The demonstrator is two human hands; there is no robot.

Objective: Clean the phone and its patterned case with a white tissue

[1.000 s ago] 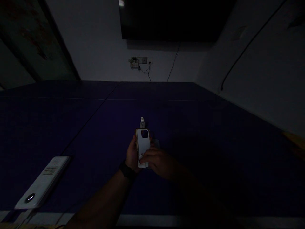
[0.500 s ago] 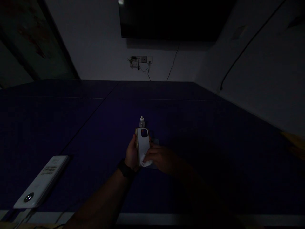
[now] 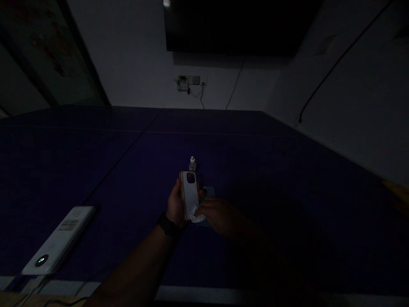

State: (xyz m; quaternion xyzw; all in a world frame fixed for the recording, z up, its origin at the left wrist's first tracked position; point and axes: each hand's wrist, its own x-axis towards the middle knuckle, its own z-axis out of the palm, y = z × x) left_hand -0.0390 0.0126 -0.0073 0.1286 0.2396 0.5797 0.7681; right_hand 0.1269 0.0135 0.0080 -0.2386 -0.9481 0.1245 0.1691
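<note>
My left hand [image 3: 175, 204], with a dark band on its wrist, is wrapped round a phone case [image 3: 191, 196]. The case is pale with a brownish edge and a dark camera cutout at its top, and it is held tilted above the table. A crumpled white wipe [image 3: 197, 218] is pinched in my right hand [image 3: 218, 214] and touches the lower right corner of the case. Under my hands a flat greyish slab, perhaps a phone [image 3: 209, 192], lies on the table, partly covered. Just beyond the case stands a small clear bottle [image 3: 192, 164] with a white cap.
A white power bank [image 3: 60, 239] with a lit round display lies at the left on the dark purple table [image 3: 128, 179]. Cables [image 3: 33, 291] run from its near end. A wall with sockets [image 3: 192, 80] and a black screen [image 3: 239, 25] is behind. The light is dim.
The wipe has slid slightly outward at the lower right corner of the case, with my right hand a little further right. The case has shifted slightly left, and the camera view has shifted a little.
</note>
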